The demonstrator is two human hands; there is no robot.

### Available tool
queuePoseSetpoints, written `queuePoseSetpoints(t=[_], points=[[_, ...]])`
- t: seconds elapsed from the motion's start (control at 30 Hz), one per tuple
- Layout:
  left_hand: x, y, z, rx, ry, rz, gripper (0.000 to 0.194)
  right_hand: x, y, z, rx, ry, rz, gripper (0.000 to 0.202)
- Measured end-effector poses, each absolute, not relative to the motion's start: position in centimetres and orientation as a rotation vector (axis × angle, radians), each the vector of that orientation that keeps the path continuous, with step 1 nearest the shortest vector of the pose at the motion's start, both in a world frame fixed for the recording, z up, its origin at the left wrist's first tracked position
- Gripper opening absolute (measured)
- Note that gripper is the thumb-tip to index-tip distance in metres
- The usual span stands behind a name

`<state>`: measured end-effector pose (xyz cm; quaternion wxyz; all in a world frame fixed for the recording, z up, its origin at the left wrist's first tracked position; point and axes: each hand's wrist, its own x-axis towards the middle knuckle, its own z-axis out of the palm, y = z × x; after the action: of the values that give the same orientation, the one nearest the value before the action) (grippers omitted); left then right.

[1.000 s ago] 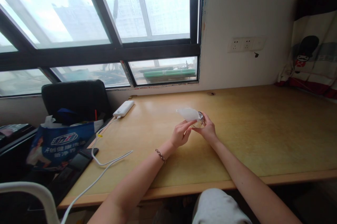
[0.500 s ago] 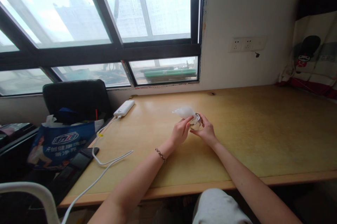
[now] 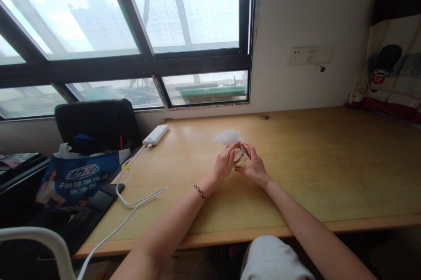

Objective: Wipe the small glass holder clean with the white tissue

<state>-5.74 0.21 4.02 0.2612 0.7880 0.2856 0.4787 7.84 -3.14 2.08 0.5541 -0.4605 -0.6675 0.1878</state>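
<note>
Near the middle of the wooden table, a clear, round, glass-like container [image 3: 242,157] with a shiny rim is held between both hands. My left hand [image 3: 226,161], with a braided bracelet on its wrist, presses against the container's left side. On the right side, my right hand [image 3: 255,166] curls its fingers around it. Just behind the fingers sits a whitish, translucent, bag-like piece [image 3: 228,137]; whether it is joined to the container I cannot tell.
The wooden table [image 3: 329,161] runs beneath a window. At its left stand a white power bank [image 3: 155,134] with a white cable [image 3: 141,201], a dark flat device [image 3: 98,203], a blue bag [image 3: 82,174] and a black chair [image 3: 95,117]. Wall sockets [image 3: 303,55] are behind.
The container has tilted and shifted slightly left and down between the hands. My left fingers have moved from across its top to its left side. The whitish piece has shifted slightly.
</note>
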Motion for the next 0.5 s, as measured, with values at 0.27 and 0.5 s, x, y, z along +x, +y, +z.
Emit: queuePoseSetpoints(t=[0.27, 0.5], points=[[-5.3, 2.3, 2.6, 1.575, 0.861, 1.409, 0.041, 7.6, -3.5, 2.3, -1.127, -1.587, 0.264, 0.072], [-4.6, 1.9, 2.4, 1.220, 0.753, 1.317, 0.045, 8.6, -2.8, 2.6, -1.232, -1.376, 0.134, 0.070]])
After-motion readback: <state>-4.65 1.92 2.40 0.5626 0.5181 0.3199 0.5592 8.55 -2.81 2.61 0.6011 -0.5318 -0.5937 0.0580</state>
